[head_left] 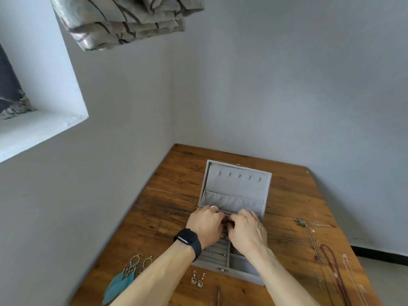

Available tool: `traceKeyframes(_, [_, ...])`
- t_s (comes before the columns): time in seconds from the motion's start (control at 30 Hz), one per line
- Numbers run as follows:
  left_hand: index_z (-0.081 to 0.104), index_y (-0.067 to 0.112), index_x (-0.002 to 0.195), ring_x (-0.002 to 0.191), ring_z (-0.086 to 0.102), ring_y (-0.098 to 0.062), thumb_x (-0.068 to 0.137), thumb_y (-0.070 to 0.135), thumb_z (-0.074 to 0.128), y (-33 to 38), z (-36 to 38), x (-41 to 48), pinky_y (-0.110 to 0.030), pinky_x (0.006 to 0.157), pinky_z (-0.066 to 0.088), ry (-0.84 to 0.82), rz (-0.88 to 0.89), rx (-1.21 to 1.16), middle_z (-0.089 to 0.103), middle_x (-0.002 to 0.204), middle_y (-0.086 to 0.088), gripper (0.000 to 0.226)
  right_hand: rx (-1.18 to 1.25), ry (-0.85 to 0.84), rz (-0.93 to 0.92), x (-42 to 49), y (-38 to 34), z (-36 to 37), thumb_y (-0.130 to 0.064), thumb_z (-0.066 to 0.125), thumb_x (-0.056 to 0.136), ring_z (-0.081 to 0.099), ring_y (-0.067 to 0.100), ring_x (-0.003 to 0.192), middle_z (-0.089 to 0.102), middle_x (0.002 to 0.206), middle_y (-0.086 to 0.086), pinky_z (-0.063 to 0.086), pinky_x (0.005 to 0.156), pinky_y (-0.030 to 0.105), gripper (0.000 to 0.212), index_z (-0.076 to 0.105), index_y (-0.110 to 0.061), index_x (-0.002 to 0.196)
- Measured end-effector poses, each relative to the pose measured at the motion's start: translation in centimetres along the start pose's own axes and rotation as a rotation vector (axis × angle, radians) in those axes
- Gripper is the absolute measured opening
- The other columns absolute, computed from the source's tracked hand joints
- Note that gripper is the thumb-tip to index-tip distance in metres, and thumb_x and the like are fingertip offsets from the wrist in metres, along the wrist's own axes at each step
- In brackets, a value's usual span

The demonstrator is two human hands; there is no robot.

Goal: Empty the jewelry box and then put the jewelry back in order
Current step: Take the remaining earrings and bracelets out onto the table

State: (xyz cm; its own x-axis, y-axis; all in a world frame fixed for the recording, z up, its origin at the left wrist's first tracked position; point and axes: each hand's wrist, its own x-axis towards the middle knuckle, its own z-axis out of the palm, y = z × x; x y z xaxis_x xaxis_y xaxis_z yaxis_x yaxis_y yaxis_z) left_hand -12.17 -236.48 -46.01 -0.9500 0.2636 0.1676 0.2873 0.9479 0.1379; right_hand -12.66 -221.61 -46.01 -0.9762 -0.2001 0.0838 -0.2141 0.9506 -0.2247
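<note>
Grey velvet rectangular jewelry box (234, 188) at lower centre of the frame, open on a brown wooden plank surface (174, 206), lid tipped back toward the wall. Left hand (206, 224), with a black smartwatch (187, 239) on the wrist and a silver ring (214, 208) on one finger, over the box's rear compartments, just beside right hand (247, 230). Fingers (242, 214) of both curled downward and meeting over the middle of the box; cannot tell whether clamped on anything, tips hidden. A few small metal earrings (220, 253) in the padded slots at the box's near left. Pair of teal feather earrings (123, 281) at lower left of the frame, near the box. Pair of small silver drop earrings (197, 279) just in front of the box. Dark red cord necklace (331, 261) and thin pale chain (351, 274) at lower right, apart from the box.
</note>
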Motion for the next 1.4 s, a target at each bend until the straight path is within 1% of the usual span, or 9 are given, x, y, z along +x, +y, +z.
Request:
traceKeyframes(0.27, [0.066,0.019,0.113,0.107,0.057,-0.026,0.098,0.026,0.049,0.4,-0.2,0.5,-0.037,0.078,0.049,0.014,-0.041,0.011,0.062,0.113,-0.003,0.024,0.102,-0.012,0.078,0.6,-0.5,-0.5,-0.018,0.054,0.093,0.052,0.024,0.118,0.06,0.117,0.0,0.048,0.089,0.035,0.025,0.067,-0.026,0.112])
traceKeyframes(0.37, [0.069,0.023,0.114,0.108,0.057,-0.024,0.099,0.026,0.05,0.6,-0.2,0.7,-0.034,0.077,0.048,0.009,-0.052,0.03,0.062,0.113,-0.001,0.024,0.449,0.087,0.142,-1.5,0.2,-1.1,-0.024,0.057,0.098,0.06,0.008,0.099,0.062,0.1,-0.015,0.047,0.077,0.018,0.011,0.066,-0.031,0.098])
traceKeyframes(0.47, [0.07,0.025,0.116,0.11,0.057,-0.022,0.1,0.026,0.053,0.7,-0.2,1.0,-0.034,0.075,0.049,-0.001,-0.066,0.017,0.063,0.114,0.001,0.023,0.792,0.175,0.187,-5.7,1.1,-1.9,-0.023,0.063,0.096,0.059,-0.01,0.089,0.068,0.086,-0.023,0.041,0.067,0.003,0.015,0.065,-0.035,0.088])
traceKeyframes(0.67, [0.069,0.021,0.107,0.103,0.06,-0.023,0.098,0.022,0.057,1.5,-0.7,1.4,-0.032,0.068,0.047,-0.029,-0.126,0.009,0.065,0.109,-0.001,0.015,1.031,0.241,0.249,-14.3,1.9,-1.1,-0.024,0.065,0.096,0.065,-0.001,0.09,0.071,0.089,-0.018,0.045,0.074,0.008,0.009,0.066,-0.031,0.092])
traceKeyframes(0.8, [0.071,0.019,0.105,0.098,0.064,-0.027,0.096,0.016,0.055,2.2,-1.0,1.2,-0.037,0.071,0.054,-0.039,-0.17,0.034,0.067,0.106,-0.004,0.018,1.061,0.194,0.287,-17.7,1.3,1.5,-0.023,0.064,0.097,0.066,0.005,0.089,0.072,0.089,-0.013,0.05,0.079,0.016,0.01,0.067,-0.031,0.094])
traceKeyframes(0.97, [0.075,0.017,0.101,0.093,0.067,-0.031,0.092,0.009,0.058,3.0,-0.9,0.5,-0.038,0.077,0.056,-0.021,-0.209,0.056,0.071,0.103,-0.006,0.021,0.952,0.229,0.252,-19.4,0.9,3.6,-0.028,0.065,0.096,0.066,-0.002,0.089,0.07,0.091,-0.022,0.047,0.074,0.007,0.011,0.064,-0.039,0.094])
traceKeyframes(1.13, [0.072,0.016,0.105,0.094,0.068,-0.03,0.093,0.01,0.057,3.4,-1.2,0.8,-0.039,0.076,0.057,-0.028,-0.21,0.052,0.07,0.105,-0.007,0.02,0.916,0.225,0.198,-19.2,1.1,4.0,-0.031,0.064,0.096,0.066,-0.001,0.091,0.069,0.094,-0.022,0.048,0.075,0.008,0.012,0.063,-0.042,0.095])
traceKeyframes(1.3, [0.071,0.022,0.1,0.089,0.067,-0.025,0.096,0.021,0.061,3.2,-2.7,0.3,-0.039,0.078,0.059,-0.075,-0.233,-0.164,0.071,0.101,-0.005,0.01,0.876,0.257,0.162,-19.1,1.4,4.7,-0.027,0.067,0.095,0.066,-0.002,0.09,0.069,0.093,-0.025,0.048,0.074,0.008,0.015,0.064,-0.042,0.094])
traceKeyframes(1.4, [0.07,0.026,0.099,0.085,0.066,-0.017,0.096,0.029,0.064,2.7,-4.4,-1.7,-0.036,0.076,0.059,-0.001,-0.212,-0.343,0.071,0.097,0.002,0.007,0.849,0.291,0.15,-18.9,1.3,5.0,-0.026,0.068,0.094,0.066,-0.003,0.089,0.069,0.093,-0.026,0.048,0.073,0.008,0.013,0.066,-0.039,0.096])
